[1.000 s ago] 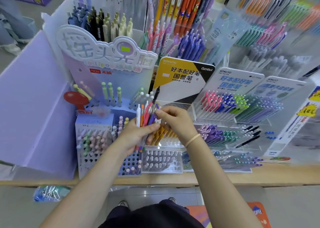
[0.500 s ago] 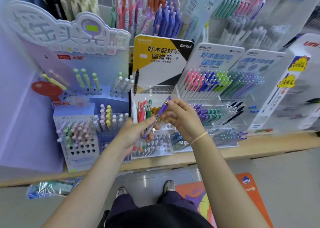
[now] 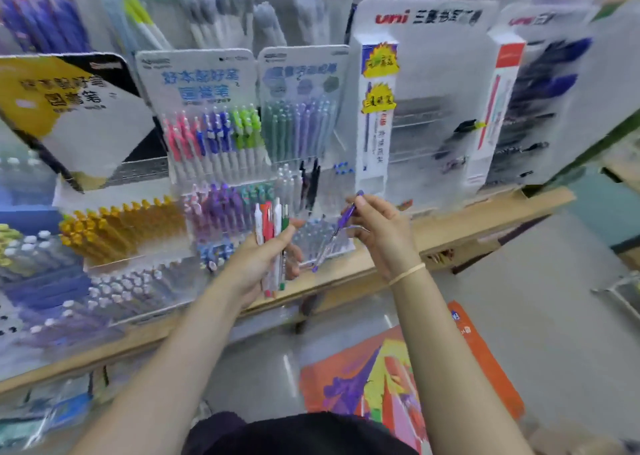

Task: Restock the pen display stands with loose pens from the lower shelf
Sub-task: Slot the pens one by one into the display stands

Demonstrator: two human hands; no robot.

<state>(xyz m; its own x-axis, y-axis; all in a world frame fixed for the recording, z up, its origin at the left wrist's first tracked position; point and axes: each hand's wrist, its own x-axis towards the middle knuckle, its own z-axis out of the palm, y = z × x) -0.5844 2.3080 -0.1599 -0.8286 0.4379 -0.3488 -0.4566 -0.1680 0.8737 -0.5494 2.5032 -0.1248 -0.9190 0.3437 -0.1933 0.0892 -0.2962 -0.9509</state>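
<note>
Pinching a purple pen [image 3: 337, 227], right hand [image 3: 382, 234]; left hand [image 3: 263, 257] fingers grip a pen bundle [image 3: 272, 226].

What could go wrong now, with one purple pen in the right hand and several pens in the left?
1. The right hand pinches the purple pen only near its top, so it may slip and fall to the floor.
2. The left hand grips a loose bundle of pens; one might slide out.
3. The frame is blurred, so the pen may go into a wrong stand.
</note>
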